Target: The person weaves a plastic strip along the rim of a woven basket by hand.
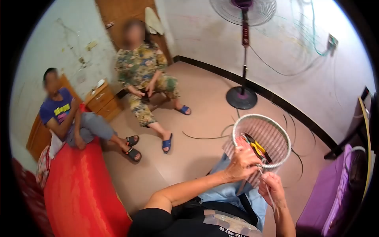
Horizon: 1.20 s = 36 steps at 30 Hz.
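Note:
A round woven basket (pixel 287 136) with a pale wrapped rim rests at my lap, its opening tilted up. Inside it lie yellow-and-black handled pliers (pixel 258 147) and other small tools. My left hand (pixel 241 162) is closed on the near left part of the rim, fingers pinched at the edge. Just right of it, my right hand (pixel 271 185) is closed around a thin pale strip (pixel 270 196), which runs from the rim down past the wrist.
Two people sit at the left: one on a red-covered bed (pixel 81 185), one by the door. A standing fan (pixel 241 97) is beyond the basket. Thin dark strips (pixel 203 138) lie on the floor. A purple case (pixel 325 193) stands at right; a wooden nightstand (pixel 102 98) is back left.

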### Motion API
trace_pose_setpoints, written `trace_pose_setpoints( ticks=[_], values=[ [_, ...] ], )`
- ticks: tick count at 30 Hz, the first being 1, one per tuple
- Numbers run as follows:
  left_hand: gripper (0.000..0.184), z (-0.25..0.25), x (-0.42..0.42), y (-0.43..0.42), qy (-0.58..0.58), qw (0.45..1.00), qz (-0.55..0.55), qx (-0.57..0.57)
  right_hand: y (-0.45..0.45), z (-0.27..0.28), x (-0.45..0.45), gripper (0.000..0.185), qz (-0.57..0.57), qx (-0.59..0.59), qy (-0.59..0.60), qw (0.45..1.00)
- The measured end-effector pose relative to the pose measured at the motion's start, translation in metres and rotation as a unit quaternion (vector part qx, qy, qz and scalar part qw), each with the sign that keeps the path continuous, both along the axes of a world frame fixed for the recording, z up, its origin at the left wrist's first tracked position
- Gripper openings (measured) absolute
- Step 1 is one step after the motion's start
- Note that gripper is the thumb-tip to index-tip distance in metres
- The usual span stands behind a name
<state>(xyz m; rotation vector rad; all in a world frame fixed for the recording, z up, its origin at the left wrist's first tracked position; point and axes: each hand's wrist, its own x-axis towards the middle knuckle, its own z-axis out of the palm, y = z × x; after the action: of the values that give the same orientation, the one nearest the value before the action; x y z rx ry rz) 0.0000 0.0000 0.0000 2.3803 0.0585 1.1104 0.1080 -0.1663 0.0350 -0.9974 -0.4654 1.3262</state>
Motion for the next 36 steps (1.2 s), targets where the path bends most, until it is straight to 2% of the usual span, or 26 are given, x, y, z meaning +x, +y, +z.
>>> trace_pose_setpoints(
  ticks=[2, 4, 6, 10, 11, 13, 15, 18, 20, 24, 27, 29, 32, 36],
  values=[
    [0.023, 0.0, 0.015, -0.007, -0.018, 1.0, -0.024, 0.004, -0.011, 0.01, 0.024, 0.028, 0.009, -0.036, 0.011, 0.999],
    [0.023, 0.012, -0.028, 0.025, 0.014, 0.998, -0.048, 0.026, 0.012, 0.018, -0.007, 0.029, 0.024, -0.044, 0.015, 0.999],
    [0.021, 0.01, -0.019, 0.02, -0.004, 0.998, -0.063, 0.003, 0.002, 0.025, 0.015, 0.03, 0.042, -0.071, -0.034, 0.996],
    [0.014, 0.016, -0.018, 0.018, 0.013, 0.995, -0.061, -0.084, -0.008, 0.034, 0.039, 0.02, -0.077, -0.093, -0.302, 0.946],
    [0.013, 0.014, -0.018, 0.017, 0.011, 0.994, -0.063, -0.086, -0.012, 0.037, 0.048, 0.016, -0.111, -0.088, -0.367, 0.919],
    [0.012, 0.011, -0.02, 0.02, 0.011, 0.994, -0.066, -0.088, -0.018, 0.041, 0.07, 0.019, -0.156, -0.079, -0.507, 0.844],
    [0.012, 0.016, -0.023, 0.018, -0.001, 0.996, -0.06, -0.059, -0.023, 0.072, 0.075, 0.026, -0.168, -0.135, -0.488, 0.846],
    [0.011, 0.021, -0.026, 0.023, -0.016, 0.997, -0.064, -0.046, -0.026, 0.089, 0.094, 0.038, -0.171, -0.137, -0.513, 0.83],
    [0.01, 0.022, -0.028, 0.023, -0.02, 0.995, -0.074, -0.065, -0.027, 0.084, 0.105, 0.037, -0.163, -0.096, -0.497, 0.847],
    [0.01, 0.034, -0.032, 0.025, 0.071, 0.992, -0.088, -0.064, -0.016, 0.105, 0.101, 0.034, -0.113, -0.117, -0.442, 0.882],
    [0.012, 0.043, -0.031, 0.025, 0.091, 0.988, -0.105, -0.071, -0.01, 0.115, 0.104, 0.034, -0.061, -0.065, -0.371, 0.924],
    [0.014, 0.045, -0.031, 0.029, 0.117, 0.984, -0.109, -0.079, 0.0, 0.118, 0.1, 0.037, -0.082, -0.046, -0.322, 0.942],
    [0.016, 0.046, -0.027, 0.029, 0.129, 0.977, -0.109, -0.128, 0.012, 0.122, 0.101, 0.055, -0.091, 0.043, -0.29, 0.952],
    [0.017, 0.048, -0.027, 0.029, 0.14, 0.976, -0.115, -0.118, 0.019, 0.119, 0.107, 0.04, -0.085, 0.088, -0.244, 0.962]
  ],
)
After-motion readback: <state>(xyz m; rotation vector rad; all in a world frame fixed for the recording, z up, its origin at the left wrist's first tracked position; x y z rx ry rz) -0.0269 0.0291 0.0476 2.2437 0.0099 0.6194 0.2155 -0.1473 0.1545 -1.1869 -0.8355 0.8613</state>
